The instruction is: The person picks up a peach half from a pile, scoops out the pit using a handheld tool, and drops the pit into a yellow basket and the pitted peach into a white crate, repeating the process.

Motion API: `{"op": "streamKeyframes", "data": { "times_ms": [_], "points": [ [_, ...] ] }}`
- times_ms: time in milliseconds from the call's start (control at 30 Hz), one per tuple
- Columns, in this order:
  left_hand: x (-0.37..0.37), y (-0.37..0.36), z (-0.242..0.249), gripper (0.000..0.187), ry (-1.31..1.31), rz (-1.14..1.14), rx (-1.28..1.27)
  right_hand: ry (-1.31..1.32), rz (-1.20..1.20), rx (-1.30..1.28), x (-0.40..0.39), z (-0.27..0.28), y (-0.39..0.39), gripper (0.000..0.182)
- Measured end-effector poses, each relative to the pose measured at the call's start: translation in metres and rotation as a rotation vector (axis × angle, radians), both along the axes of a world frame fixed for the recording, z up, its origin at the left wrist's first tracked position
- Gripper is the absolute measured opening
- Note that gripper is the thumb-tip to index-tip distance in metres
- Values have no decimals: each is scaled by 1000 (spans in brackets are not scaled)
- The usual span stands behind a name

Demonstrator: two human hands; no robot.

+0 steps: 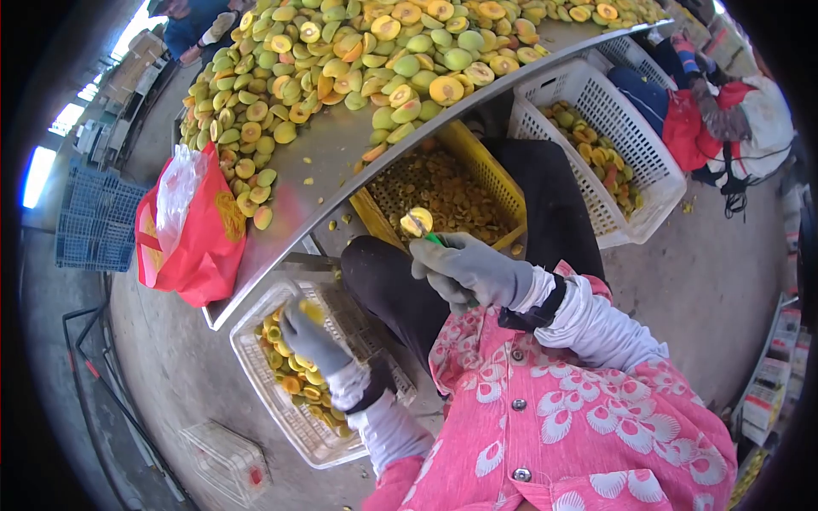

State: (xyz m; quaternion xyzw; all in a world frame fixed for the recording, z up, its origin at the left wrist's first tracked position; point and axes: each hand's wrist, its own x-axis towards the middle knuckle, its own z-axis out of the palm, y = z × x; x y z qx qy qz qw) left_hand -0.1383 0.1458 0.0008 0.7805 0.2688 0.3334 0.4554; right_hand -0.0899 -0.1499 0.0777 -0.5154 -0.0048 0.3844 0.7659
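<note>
My right hand point(473, 271), in a grey glove, is closed round a green-handled tool point(435, 239). A small yellow fruit piece point(417, 221) shows at the tool's tip, above the yellow crate point(372, 216) of brownish fruit pits or scraps point(443, 192). My left hand point(313, 335), also gloved, is over the white basket point(277, 422) of fruit halves point(294, 375) on the left. A blurred yellow fruit half point(312, 312) is right at its fingertips; motion smears the fingers.
Heaped halved fruit point(358, 64) covers much of the metal table point(328, 157). A red bag point(198, 234) hangs at its corner. Another white basket point(635, 192) with fruit stands right. Blue crates point(102, 217) and an upturned white basket point(226, 460) are left; a person point(192, 32) sits beyond.
</note>
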Motion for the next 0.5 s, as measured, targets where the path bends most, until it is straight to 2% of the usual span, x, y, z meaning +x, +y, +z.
{"op": "streamKeyframes", "data": {
  "times_ms": [33, 67, 133, 200, 233, 267, 333, 400, 467, 500],
  "points": [
    [-17, 15, 1, 24, 217, 197, 137, 94, 73, 108, -1, 2, -4, 46],
    [-37, 32, -10, 26, 352, 253, 396, 189, 148, 213, -1, 3, -6, 47],
    [-38, 16, 0, 26, 166, 160, 65, 274, 176, 263, -4, -2, -3, 45],
    [-20, -29, 15, 30, 15, -273, 221, 412, 194, 335, -4, -7, 6, 44],
    [-6, -58, 33, 30, 3, -264, 223, 405, 210, 377, -5, -11, 9, 42],
    [10, -92, 55, 34, 126, -412, -28, 390, 217, 376, -4, -14, 11, 42],
    [39, -134, 85, 53, 380, -709, -536, 535, 382, 491, -1, -21, 12, 41],
    [62, -133, 84, 52, 339, -773, -446, 482, 362, 542, 8, -21, 10, 40],
    [88, -127, 72, 49, 266, -876, -285, 476, 252, 380, 27, -11, 2, 40],
    [103, -123, 65, 48, 234, -928, -203, 427, 292, 363, 38, -17, 2, 43]
  ]
}}
